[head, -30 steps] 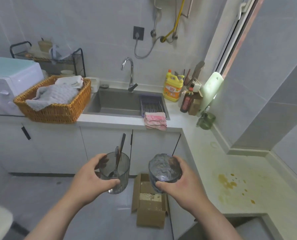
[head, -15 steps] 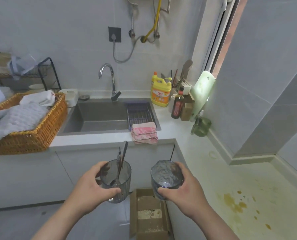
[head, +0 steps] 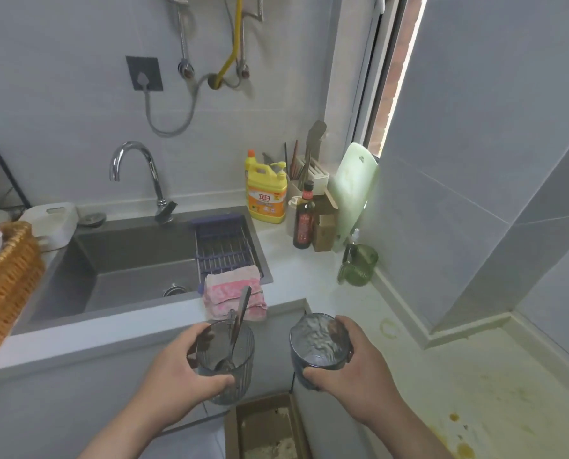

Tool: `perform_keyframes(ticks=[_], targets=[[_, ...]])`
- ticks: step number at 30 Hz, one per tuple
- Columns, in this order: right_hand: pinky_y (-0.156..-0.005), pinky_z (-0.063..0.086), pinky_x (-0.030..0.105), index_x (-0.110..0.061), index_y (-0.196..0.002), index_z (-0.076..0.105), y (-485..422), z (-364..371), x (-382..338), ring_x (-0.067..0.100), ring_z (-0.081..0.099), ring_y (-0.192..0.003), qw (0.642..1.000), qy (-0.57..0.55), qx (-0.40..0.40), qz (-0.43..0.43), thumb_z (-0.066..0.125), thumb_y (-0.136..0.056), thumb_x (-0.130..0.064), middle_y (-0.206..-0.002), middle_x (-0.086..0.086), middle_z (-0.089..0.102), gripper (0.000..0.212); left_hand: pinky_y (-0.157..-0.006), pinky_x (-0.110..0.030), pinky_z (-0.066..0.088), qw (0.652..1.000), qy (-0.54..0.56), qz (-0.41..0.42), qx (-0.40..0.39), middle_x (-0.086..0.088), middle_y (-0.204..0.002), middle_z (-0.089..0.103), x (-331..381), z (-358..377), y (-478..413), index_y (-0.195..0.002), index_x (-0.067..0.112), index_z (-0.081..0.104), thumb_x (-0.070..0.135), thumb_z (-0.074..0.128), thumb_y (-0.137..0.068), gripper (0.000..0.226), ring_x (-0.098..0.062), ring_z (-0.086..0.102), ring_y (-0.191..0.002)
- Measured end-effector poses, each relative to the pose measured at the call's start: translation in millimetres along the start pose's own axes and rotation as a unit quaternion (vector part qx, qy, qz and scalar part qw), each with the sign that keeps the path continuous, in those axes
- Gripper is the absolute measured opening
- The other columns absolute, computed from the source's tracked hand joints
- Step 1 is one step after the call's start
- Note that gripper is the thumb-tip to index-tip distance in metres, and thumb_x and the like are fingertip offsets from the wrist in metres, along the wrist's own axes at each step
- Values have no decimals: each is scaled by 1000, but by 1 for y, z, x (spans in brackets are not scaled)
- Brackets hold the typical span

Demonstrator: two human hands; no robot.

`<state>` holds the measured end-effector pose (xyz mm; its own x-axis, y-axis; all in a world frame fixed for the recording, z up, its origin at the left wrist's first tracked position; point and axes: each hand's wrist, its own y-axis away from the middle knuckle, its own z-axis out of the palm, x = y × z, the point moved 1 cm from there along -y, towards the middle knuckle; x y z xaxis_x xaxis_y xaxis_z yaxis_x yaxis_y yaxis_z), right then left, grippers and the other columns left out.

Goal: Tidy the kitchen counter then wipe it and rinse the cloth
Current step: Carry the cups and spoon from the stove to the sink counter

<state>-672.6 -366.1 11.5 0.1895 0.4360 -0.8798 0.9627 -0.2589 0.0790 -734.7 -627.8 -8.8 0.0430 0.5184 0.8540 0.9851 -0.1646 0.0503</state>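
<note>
Left hand [head: 173, 376] grips a ribbed glass [head: 230, 362] holding a spoon [head: 238, 321], right hand [head: 356, 369] grips a second glass [head: 318, 342] — both held off the counter [head: 309, 270] edge, short of the sink [head: 134, 260], where a pink cloth [head: 231, 293] drapes over the rim.

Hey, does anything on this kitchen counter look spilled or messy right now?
Yes. The counter on the right has yellow-brown stains spattered near the front, plus a faint ring mark further back. The rest looks in order.
</note>
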Motion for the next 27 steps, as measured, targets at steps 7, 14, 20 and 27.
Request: perform_keyframes(ticks=[7, 14, 20, 27], targets=[[-70, 39, -2, -52, -109, 37, -25, -25, 12, -18, 51, -97, 996, 7, 79, 41, 87, -53, -36, -107, -33, 52, 77, -77, -15, 38, 996, -18, 65, -54, 29, -102, 52, 30, 25, -74, -121, 36, 47, 21, 90, -53, 82, -1, 57, -98], [-66, 41, -1, -45, -120, 36, -58, -32, 15, -13, 51, -98, 973, -37, 207, 96, 90, -55, -29, -108, -33, 50, 86, -76, -8, 40, 978, -6, 118, -174, 17, -112, 60, 48, 54, -166, -126, 29, 50, 22, 90, -54, 83, 7, 55, -101], [-68, 41, 1, -43, -124, 39, -87, -17, 10, -13, 53, -99, 931, -61, 322, 160, 90, -50, -32, -111, -30, 52, 90, -73, -14, 47, 948, 2, 150, -281, 19, -118, 60, 60, 68, -249, -130, 29, 50, 24, 90, -53, 87, 8, 58, -96], [-81, 40, 11, -39, -125, 40, -98, 4, 15, -3, 56, -104, 878, -69, 421, 218, 90, -51, -28, -112, -30, 52, 90, -80, -12, 38, 910, 18, 197, -365, 19, -108, 58, 73, 108, -294, -117, 37, 48, 15, 89, -56, 77, 7, 54, -102]])
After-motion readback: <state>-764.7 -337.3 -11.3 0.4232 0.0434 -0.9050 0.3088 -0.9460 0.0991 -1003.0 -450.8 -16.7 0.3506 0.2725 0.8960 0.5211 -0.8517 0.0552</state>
